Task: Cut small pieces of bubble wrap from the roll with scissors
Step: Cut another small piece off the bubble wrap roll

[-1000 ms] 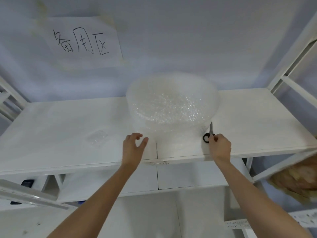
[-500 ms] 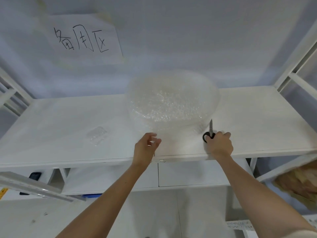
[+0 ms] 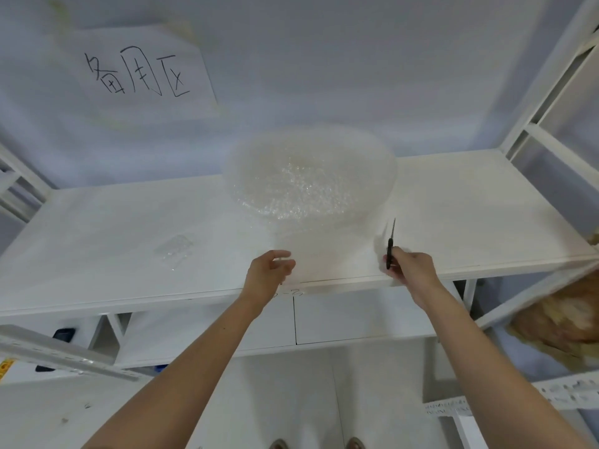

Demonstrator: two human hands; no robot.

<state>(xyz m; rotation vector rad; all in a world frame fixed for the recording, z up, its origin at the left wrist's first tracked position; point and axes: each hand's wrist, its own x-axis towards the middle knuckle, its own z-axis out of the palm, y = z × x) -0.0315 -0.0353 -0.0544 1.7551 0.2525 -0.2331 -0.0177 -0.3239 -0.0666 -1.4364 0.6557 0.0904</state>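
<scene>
A big roll of clear bubble wrap (image 3: 311, 179) stands on the white shelf (image 3: 470, 215), with a loose sheet (image 3: 334, 257) pulled toward the front edge. My left hand (image 3: 267, 273) pinches the sheet's left edge near the shelf front. My right hand (image 3: 410, 267) grips black-handled scissors (image 3: 390, 244) at the sheet's right edge, blades upright and pointing away from me. A small cut piece of bubble wrap (image 3: 176, 249) lies on the shelf to the left.
A paper sign with handwritten characters (image 3: 139, 72) is taped to the wall. White shelf uprights (image 3: 551, 92) rise at right, another (image 3: 19, 189) at left. A brown bag (image 3: 564, 315) sits low right. A lower shelf (image 3: 356, 319) lies beneath.
My left hand slid right along the shelf front to the sheet's edge and closed on it. The right hand turned slightly with the scissors, staying in place.
</scene>
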